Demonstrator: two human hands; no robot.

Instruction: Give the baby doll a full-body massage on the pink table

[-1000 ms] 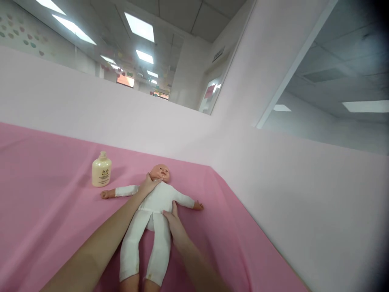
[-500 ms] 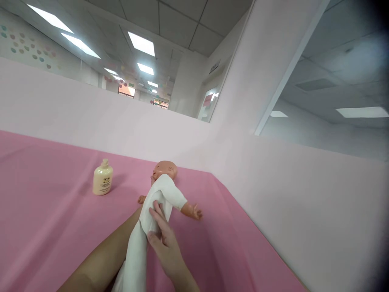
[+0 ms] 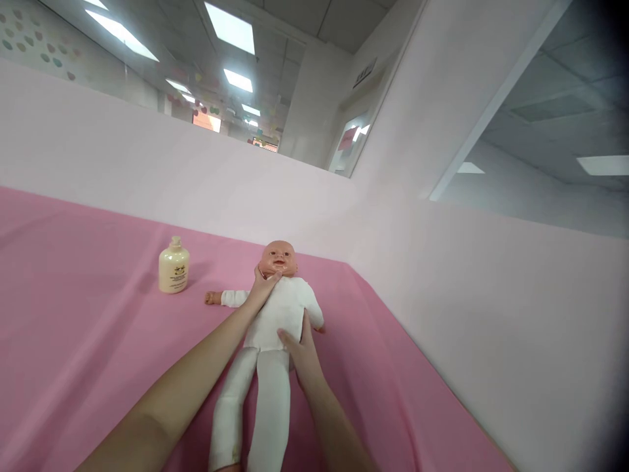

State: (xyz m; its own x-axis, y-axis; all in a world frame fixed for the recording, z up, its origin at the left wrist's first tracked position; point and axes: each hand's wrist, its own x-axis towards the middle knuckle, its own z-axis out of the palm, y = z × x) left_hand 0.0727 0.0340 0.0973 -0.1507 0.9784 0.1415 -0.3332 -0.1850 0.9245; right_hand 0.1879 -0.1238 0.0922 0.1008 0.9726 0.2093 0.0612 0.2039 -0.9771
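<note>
Head view: one baby doll in a white cloth body suit, lying face up on a pink cloth that covers the worktop, head toward the far edge and near the far right corner, legs running toward the near edge. One doll arm lies stretched out to the left on the cloth; the other is tucked close to the body. Left hand, at the end of a bare forearm reaching in from the near edge, rests at the doll's neck and chin, fingers cupped narrowly around the base of the head. Right hand lies on the doll's lower body at the right hip, fingers slightly spread and pressed flat against the white cloth, thumb toward the belly; whether it grips or only presses cannot be told. One cream-coloured pump bottle with a printed label stands upright on the pink cloth, left of the doll and well apart from both hands, close to the far edge. Surface: cloth smooth, with faint creases on the left part. Room: a pale pink partition rises along the far edge and turns along the right edge, meeting at the corner behind the doll's head. Above it, a panelled ceiling with lit rectangular ceiling lights and coloured dots on a distant wall.
</note>
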